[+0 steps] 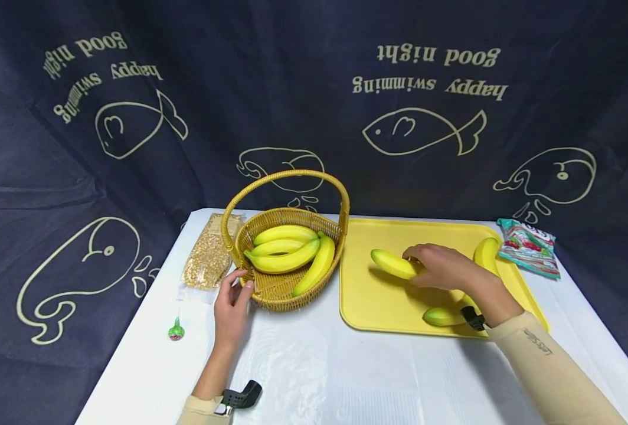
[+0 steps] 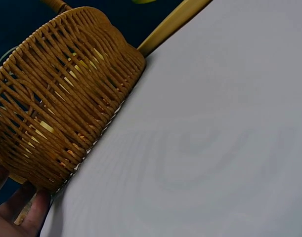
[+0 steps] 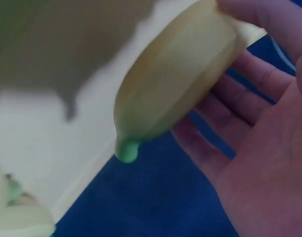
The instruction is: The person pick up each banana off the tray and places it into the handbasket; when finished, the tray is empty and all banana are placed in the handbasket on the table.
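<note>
R hand (image 1: 444, 270) grips banana (image 1: 392, 264) btwn thumb & fingers, tip jutting twd basket (image 1: 287, 303); L hand (image 1: 231, 308), part-open, touches basket.

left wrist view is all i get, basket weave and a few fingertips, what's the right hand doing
Observer: The right hand is holding a banana over the yellow tray.
Operator: any others left on there
Observer: Yes, at least two more bananas lie on it.
Operator: ok and anything else past that, on the far side
Observer: A teal and red snack packet sits by its far right corner.
</note>
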Action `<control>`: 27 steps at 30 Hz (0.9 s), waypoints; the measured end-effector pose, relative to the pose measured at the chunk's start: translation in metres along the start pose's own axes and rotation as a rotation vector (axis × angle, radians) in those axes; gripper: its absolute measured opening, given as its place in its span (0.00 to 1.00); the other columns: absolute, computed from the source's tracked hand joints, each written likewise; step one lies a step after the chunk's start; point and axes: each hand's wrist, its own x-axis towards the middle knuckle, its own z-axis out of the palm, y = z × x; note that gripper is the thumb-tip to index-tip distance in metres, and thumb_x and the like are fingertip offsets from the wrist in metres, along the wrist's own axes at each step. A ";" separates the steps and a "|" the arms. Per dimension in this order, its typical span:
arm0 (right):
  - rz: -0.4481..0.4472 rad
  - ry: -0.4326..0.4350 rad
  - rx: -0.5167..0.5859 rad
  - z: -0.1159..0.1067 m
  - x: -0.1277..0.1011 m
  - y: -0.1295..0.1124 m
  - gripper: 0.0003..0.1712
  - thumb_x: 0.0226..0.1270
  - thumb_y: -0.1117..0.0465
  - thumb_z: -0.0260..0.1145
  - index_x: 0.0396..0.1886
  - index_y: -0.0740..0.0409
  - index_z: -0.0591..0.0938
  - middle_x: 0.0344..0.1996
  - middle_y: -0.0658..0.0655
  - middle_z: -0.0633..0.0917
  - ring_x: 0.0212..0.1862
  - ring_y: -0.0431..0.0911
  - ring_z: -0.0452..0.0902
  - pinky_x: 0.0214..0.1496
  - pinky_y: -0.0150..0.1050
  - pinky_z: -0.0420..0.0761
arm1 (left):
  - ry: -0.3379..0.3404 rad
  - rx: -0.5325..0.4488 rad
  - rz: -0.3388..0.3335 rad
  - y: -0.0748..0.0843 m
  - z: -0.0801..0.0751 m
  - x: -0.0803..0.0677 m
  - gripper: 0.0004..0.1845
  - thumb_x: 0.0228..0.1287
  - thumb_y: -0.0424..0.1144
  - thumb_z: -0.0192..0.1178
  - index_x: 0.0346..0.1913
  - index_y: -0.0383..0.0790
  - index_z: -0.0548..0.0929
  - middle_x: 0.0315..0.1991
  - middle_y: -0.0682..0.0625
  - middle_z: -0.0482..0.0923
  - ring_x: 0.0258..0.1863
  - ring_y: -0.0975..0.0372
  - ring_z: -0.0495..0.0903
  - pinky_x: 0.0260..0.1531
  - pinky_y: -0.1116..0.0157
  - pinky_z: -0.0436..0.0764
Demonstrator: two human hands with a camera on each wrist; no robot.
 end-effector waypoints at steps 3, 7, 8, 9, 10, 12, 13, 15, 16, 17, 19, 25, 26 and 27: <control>-0.036 -0.009 0.009 -0.005 0.004 -0.013 0.27 0.51 0.55 0.74 0.52 0.57 0.81 0.35 0.47 0.78 0.36 0.45 0.71 0.42 0.43 0.74 | 0.006 0.000 0.010 -0.003 0.001 0.000 0.17 0.69 0.41 0.60 0.58 0.43 0.76 0.60 0.53 0.72 0.56 0.54 0.74 0.49 0.73 0.73; -0.092 -0.020 0.032 -0.017 0.007 -0.035 0.28 0.53 0.53 0.73 0.54 0.56 0.80 0.39 0.46 0.79 0.38 0.43 0.71 0.44 0.43 0.74 | 0.008 -0.007 -0.009 -0.003 0.001 -0.003 0.17 0.68 0.41 0.60 0.58 0.44 0.76 0.60 0.54 0.72 0.56 0.55 0.74 0.48 0.73 0.73; -0.105 -0.026 0.045 -0.020 0.007 -0.041 0.27 0.53 0.53 0.73 0.54 0.56 0.80 0.39 0.46 0.79 0.38 0.43 0.72 0.45 0.43 0.74 | 0.008 -0.008 -0.014 -0.003 0.001 -0.004 0.17 0.68 0.41 0.60 0.58 0.44 0.76 0.60 0.54 0.72 0.56 0.55 0.74 0.48 0.73 0.73; -0.122 -0.031 0.059 -0.024 0.008 -0.047 0.27 0.54 0.53 0.73 0.54 0.55 0.80 0.40 0.45 0.79 0.39 0.42 0.72 0.46 0.42 0.74 | 0.008 -0.008 -0.016 -0.004 0.001 -0.004 0.17 0.68 0.41 0.60 0.58 0.44 0.76 0.60 0.54 0.72 0.56 0.55 0.74 0.48 0.73 0.73; -0.138 -0.035 0.072 -0.027 0.008 -0.054 0.26 0.54 0.52 0.73 0.54 0.54 0.80 0.39 0.44 0.79 0.39 0.42 0.72 0.46 0.41 0.74 | 0.002 -0.009 -0.022 0.001 0.001 -0.005 0.17 0.69 0.40 0.60 0.58 0.43 0.76 0.60 0.52 0.72 0.56 0.55 0.74 0.48 0.73 0.73; -0.166 -0.045 0.093 -0.034 0.012 -0.068 0.25 0.54 0.52 0.73 0.53 0.52 0.80 0.38 0.42 0.79 0.38 0.40 0.72 0.45 0.40 0.74 | -0.009 -0.011 -0.022 0.010 0.001 -0.006 0.17 0.69 0.38 0.59 0.58 0.39 0.76 0.61 0.49 0.72 0.56 0.52 0.74 0.47 0.74 0.73; -0.183 -0.048 0.099 -0.038 0.015 -0.075 0.24 0.54 0.53 0.73 0.52 0.51 0.80 0.37 0.42 0.78 0.37 0.40 0.72 0.44 0.38 0.74 | -0.016 -0.011 -0.021 0.014 0.001 -0.006 0.18 0.69 0.38 0.59 0.59 0.38 0.75 0.61 0.48 0.71 0.56 0.51 0.74 0.47 0.74 0.73; -0.230 -0.055 0.095 -0.044 0.023 -0.089 0.21 0.54 0.53 0.72 0.49 0.49 0.80 0.33 0.42 0.78 0.34 0.39 0.72 0.40 0.37 0.74 | -0.026 -0.003 -0.029 0.024 0.000 -0.008 0.18 0.69 0.36 0.58 0.59 0.35 0.74 0.61 0.45 0.71 0.56 0.49 0.73 0.47 0.74 0.73; -0.252 -0.060 0.081 -0.047 0.028 -0.097 0.20 0.53 0.54 0.72 0.47 0.48 0.80 0.31 0.42 0.78 0.32 0.39 0.71 0.38 0.37 0.73 | -0.026 0.000 -0.034 0.029 0.000 -0.009 0.18 0.69 0.36 0.58 0.59 0.34 0.74 0.61 0.44 0.71 0.56 0.48 0.73 0.47 0.74 0.74; -0.271 -0.067 0.064 -0.050 0.034 -0.104 0.18 0.53 0.54 0.72 0.45 0.47 0.79 0.29 0.43 0.78 0.31 0.39 0.71 0.36 0.36 0.73 | -0.022 0.005 -0.037 0.029 -0.001 -0.009 0.18 0.69 0.36 0.58 0.59 0.34 0.74 0.61 0.45 0.72 0.56 0.48 0.74 0.46 0.74 0.74; -0.311 -0.085 0.019 -0.055 0.046 -0.118 0.15 0.52 0.54 0.71 0.39 0.46 0.78 0.25 0.44 0.75 0.27 0.39 0.68 0.31 0.36 0.70 | -0.021 0.011 -0.046 0.030 -0.002 -0.010 0.18 0.69 0.36 0.58 0.59 0.34 0.74 0.60 0.45 0.72 0.55 0.49 0.74 0.45 0.74 0.74; -0.335 -0.216 -0.069 -0.071 0.090 -0.163 0.17 0.52 0.48 0.74 0.35 0.50 0.78 0.22 0.47 0.72 0.24 0.40 0.64 0.27 0.35 0.64 | -0.027 0.000 -0.049 0.032 0.000 -0.008 0.18 0.70 0.36 0.58 0.59 0.35 0.74 0.61 0.45 0.72 0.55 0.50 0.73 0.45 0.74 0.74; -0.321 -0.246 -0.071 -0.072 0.098 -0.169 0.19 0.52 0.47 0.74 0.37 0.50 0.78 0.23 0.48 0.73 0.24 0.41 0.65 0.27 0.35 0.65 | -0.029 -0.005 -0.044 0.032 0.000 -0.007 0.18 0.70 0.35 0.58 0.59 0.34 0.74 0.61 0.45 0.72 0.55 0.50 0.74 0.45 0.74 0.75; -0.302 -0.277 -0.079 -0.073 0.106 -0.176 0.21 0.52 0.45 0.74 0.39 0.51 0.78 0.25 0.49 0.74 0.26 0.41 0.66 0.28 0.35 0.66 | -0.032 -0.010 -0.039 0.032 0.001 -0.007 0.18 0.70 0.35 0.58 0.59 0.34 0.74 0.61 0.44 0.72 0.55 0.50 0.74 0.45 0.73 0.75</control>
